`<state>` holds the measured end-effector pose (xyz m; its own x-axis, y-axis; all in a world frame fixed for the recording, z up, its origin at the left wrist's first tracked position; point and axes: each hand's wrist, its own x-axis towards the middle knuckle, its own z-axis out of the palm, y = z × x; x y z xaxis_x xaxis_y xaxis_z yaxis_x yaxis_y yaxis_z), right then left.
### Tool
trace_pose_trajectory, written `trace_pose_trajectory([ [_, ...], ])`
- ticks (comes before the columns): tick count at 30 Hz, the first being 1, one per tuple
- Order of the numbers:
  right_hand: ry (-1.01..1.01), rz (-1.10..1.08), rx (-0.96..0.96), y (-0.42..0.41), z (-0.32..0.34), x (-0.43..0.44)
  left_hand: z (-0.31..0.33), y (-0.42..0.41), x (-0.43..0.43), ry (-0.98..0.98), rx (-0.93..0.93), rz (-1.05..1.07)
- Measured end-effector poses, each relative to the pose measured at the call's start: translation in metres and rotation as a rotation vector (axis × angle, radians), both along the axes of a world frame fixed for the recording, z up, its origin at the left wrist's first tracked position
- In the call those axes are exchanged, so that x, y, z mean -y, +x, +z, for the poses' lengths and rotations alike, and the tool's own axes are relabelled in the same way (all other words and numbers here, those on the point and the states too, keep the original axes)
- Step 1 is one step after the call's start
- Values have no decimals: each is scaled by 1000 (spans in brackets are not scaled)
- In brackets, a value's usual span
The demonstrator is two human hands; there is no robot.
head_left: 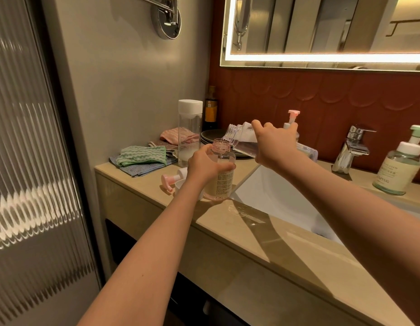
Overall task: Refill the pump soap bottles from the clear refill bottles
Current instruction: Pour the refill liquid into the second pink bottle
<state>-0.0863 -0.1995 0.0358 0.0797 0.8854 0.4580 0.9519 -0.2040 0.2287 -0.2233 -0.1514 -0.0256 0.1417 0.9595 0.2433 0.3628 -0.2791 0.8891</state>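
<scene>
My left hand (202,164) grips the uncapped, seemingly part-full pink soap bottle (222,178); right hand (277,147) grips the refill bottle (242,140) tipped over it.

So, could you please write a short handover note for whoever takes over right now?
Left hand grips the open pink bottle, upright on the counter.
Right hand holds a clear refill bottle tilted, mouth at the pink bottle's neck.
Done: pink pump off, lying beside it.
Left: finish pouring, refit the pump, then the green pump bottle; a capped refill bottle stands behind.
</scene>
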Motion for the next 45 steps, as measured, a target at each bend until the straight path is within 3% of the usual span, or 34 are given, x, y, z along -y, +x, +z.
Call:
trace_pose_trajectory([
  [45,13,8,21,-3,1,4,-1,1,-2,9,-3,-6],
])
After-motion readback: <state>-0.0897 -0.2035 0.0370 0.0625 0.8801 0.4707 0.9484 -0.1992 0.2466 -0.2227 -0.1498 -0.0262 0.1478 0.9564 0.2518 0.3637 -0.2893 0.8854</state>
